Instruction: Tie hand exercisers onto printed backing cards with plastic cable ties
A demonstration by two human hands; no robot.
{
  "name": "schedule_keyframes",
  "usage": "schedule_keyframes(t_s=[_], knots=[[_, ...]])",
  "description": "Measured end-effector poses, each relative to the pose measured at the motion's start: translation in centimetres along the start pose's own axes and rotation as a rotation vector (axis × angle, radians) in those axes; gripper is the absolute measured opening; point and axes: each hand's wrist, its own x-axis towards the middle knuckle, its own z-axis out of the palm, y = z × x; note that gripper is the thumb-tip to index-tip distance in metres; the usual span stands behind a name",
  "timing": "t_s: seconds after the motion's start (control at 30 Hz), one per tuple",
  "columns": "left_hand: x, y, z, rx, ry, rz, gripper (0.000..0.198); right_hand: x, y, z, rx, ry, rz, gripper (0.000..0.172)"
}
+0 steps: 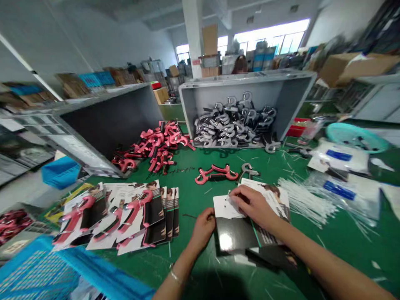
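My left hand [204, 227] curls its fingers at the left edge of a printed backing card [236, 233], which is white at the top and glossy black below, with small holes in its white part. My right hand [251, 204] lies over the card's upper right, thumb and forefinger pinched by the holes. A thin white end, like a cable tie [229, 192], shows at those fingertips; the rest is hidden. More printed cards [276, 193] lie under my right hand. Just beyond are two pink-and-black handled clip-like pieces [217, 173] and a grey-and-black one [248, 171].
Pink pieces [159, 143] spill from a tipped grey bin [103, 100]; another bin [246, 83] holds grey pieces [231, 125]. Cards with pink pieces [137, 212] lie left, above a blue basket [40, 271]. Loose white cable ties [308, 200], plastic bags [346, 191] and a turquoise tray [358, 135] are right.
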Motion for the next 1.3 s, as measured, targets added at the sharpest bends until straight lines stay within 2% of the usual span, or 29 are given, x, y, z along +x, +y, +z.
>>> schedule_keyframes(t_s=[0.03,0.13,0.23,0.3,0.43,0.53,0.63,0.7,0.83,0.93,1.03,1.13,1.3], knots=[[-0.8,0.2,-0.4,0.004,-0.024,0.02,0.016,0.2,0.0,0.2,-0.009,-0.006,0.014,0.015],[-2.5,1.1,-1.3,0.019,-0.062,0.065,0.016,0.7,0.1,0.6,0.013,-0.018,0.064,0.031],[-2.9,1.9,-1.4,0.033,-0.046,0.093,0.011,1.0,0.3,0.8,0.106,-0.022,0.12,0.045],[-2.7,2.2,-1.2,0.069,-0.041,0.126,0.008,1.2,0.4,0.7,0.227,-0.021,0.179,0.048],[-2.7,2.4,-0.6,0.134,-0.057,0.198,0.009,1.5,0.3,0.6,0.345,-0.09,0.277,0.024],[-3.1,2.4,-0.6,0.173,-0.007,0.23,0.014,1.5,0.2,0.5,0.335,-0.122,0.289,0.021],[-3.3,2.5,-0.5,0.179,0.06,0.258,0.014,1.4,0.1,0.4,0.259,-0.126,0.228,0.019],[-3.2,2.5,-0.2,0.131,0.051,0.272,0.014,1.7,-0.1,0.1,0.115,-0.125,0.142,0.015],[-2.0,2.1,1.5,-0.133,0.058,0.216,0.011,2.9,-0.8,-0.7,-0.116,-0.233,0.032,0.011],[-0.8,2.0,2.9,-0.296,0.148,0.072,0.02,3.6,-0.9,-0.9,-0.125,-0.29,0.028,0.014],[0.0,2.7,3.6,-0.326,0.209,-0.026,0.025,3.4,-0.5,-0.4,-0.141,-0.187,0.02,0.016],[0.3,3.5,3.6,-0.383,0.203,-0.055,0.024,2.8,0.2,0.2,-0.131,-0.11,-0.005,0.015],[0.8,3.8,3.0,-0.457,0.173,-0.071,0.024,2.2,0.7,0.1,-0.15,-0.183,-0.143,0.023]])
